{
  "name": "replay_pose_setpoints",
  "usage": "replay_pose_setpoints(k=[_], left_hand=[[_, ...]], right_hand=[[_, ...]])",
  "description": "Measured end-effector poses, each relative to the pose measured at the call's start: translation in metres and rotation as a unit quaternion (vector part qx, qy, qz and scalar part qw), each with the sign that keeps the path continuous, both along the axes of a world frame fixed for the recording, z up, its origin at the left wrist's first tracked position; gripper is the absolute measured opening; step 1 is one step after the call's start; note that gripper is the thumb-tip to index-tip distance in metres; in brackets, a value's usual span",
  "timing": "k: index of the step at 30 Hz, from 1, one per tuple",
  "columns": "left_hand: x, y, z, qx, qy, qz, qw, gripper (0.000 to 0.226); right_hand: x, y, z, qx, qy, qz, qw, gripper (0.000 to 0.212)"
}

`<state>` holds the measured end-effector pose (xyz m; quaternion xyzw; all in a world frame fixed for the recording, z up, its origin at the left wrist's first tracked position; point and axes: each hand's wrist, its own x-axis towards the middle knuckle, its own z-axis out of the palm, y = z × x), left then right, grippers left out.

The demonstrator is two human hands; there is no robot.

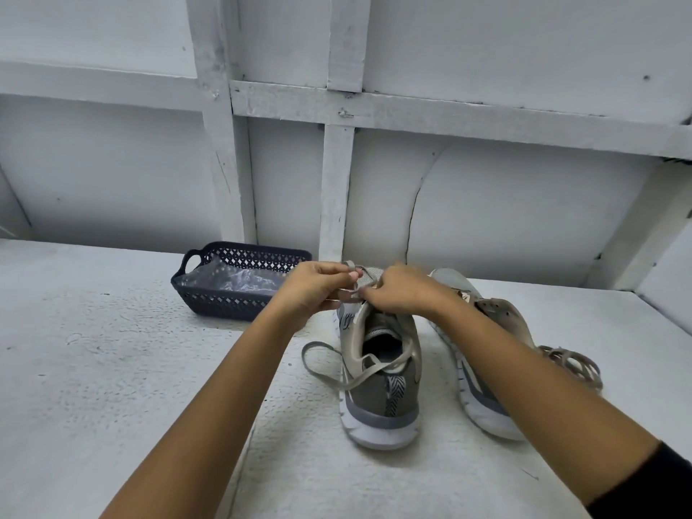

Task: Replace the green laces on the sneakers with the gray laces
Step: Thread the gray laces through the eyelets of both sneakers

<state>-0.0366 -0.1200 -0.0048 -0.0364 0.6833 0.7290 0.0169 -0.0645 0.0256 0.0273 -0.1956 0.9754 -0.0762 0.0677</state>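
Position: sneaker (378,402) upright on bench (112,368), heel toward person, eyelets up for threading. Left hand (318,288) and right hand (402,292): narrow pinch grip on gray lace (374,370) at front eyelets (slack trails over collar). Second sneaker (483,387) on side, just right.

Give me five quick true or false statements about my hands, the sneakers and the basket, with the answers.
1. The left hand and the right hand both pinch the lace at the upright sneaker. True.
2. The basket stands right of the sneakers. False: it stands left of them.
3. The other sneaker lies tipped on its side. True.
4. The basket holds a shoe. False: it holds crumpled clear plastic.
5. Part of the lace trails on the table left of the upright sneaker. True.
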Motion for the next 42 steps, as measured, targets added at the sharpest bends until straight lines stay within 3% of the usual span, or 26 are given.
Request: replay_pose_setpoints(k=[3,7,11,15,19,24,28,42], left_hand=[[-0.003,0.004,-0.004,0.003,-0.025,-0.035,0.999,0.009],[-0.006,0.003,-0.009,-0.004,-0.031,-0.030,0.999,0.007],[-0.010,0.007,-0.017,-0.030,-0.005,-0.003,1.000,0.006],[-0.016,0.013,-0.029,-0.007,0.012,0.042,0.999,0.011],[-0.016,0.017,-0.039,0.052,0.016,0.075,0.996,0.021],[-0.016,0.020,-0.039,0.086,0.027,0.087,0.992,0.009],[-0.016,0.020,-0.036,0.074,0.033,0.077,0.994,0.017],[-0.015,0.018,-0.034,-0.009,0.052,0.047,0.997,0.012]], right_hand=[[-0.009,0.001,-0.014,-0.095,-0.071,-0.057,0.991,0.037],[-0.011,0.006,-0.023,-0.275,-0.150,-0.094,0.945,0.030],[-0.009,0.009,-0.032,-0.348,-0.174,-0.114,0.914,0.032],[-0.012,0.012,-0.045,-0.393,-0.184,-0.121,0.893,0.011],[-0.016,0.013,-0.057,-0.410,-0.192,-0.107,0.885,0.007],[-0.018,0.018,-0.062,-0.437,-0.210,-0.095,0.870,0.025],[-0.017,0.017,-0.061,-0.446,-0.207,-0.089,0.866,0.032],[-0.014,0.014,-0.060,-0.459,-0.204,-0.114,0.857,0.032]])
